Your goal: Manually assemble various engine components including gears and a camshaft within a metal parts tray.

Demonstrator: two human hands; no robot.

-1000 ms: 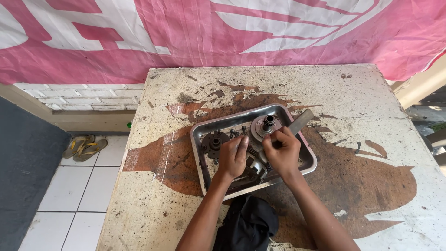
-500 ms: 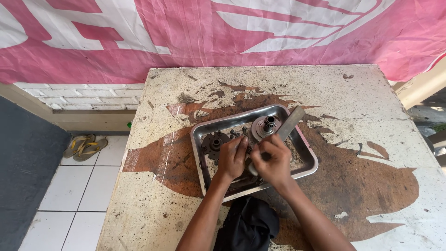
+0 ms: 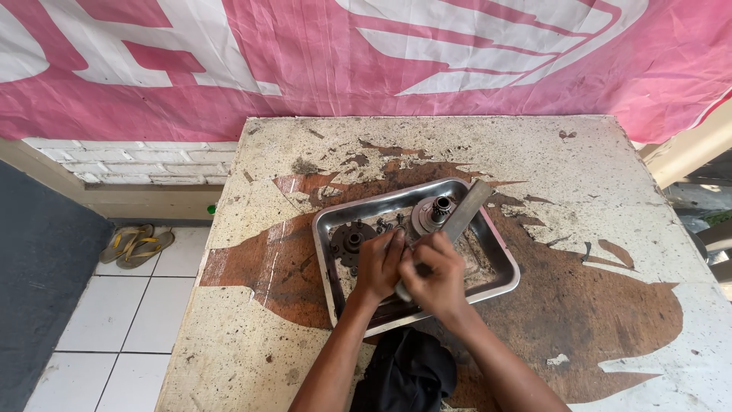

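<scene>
Just above the metal tray [image 3: 499, 286], right hand [image 3: 435, 276] clenched around flat tool [image 3: 462, 216].

We had two bare forearms, with no sleeves, gloves, watch or rings showing. Our left hand [image 3: 379, 265] and right hand [image 3: 436, 275] were bare too, smudged with dark grease on the fingers.

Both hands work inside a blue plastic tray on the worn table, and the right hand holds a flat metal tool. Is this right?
Not quite. The head view shows the tray is shiny metal, not blue plastic. The rest holds: both hands, left and right, work inside it on the worn table, and the right holds the flat metal tool.
</scene>
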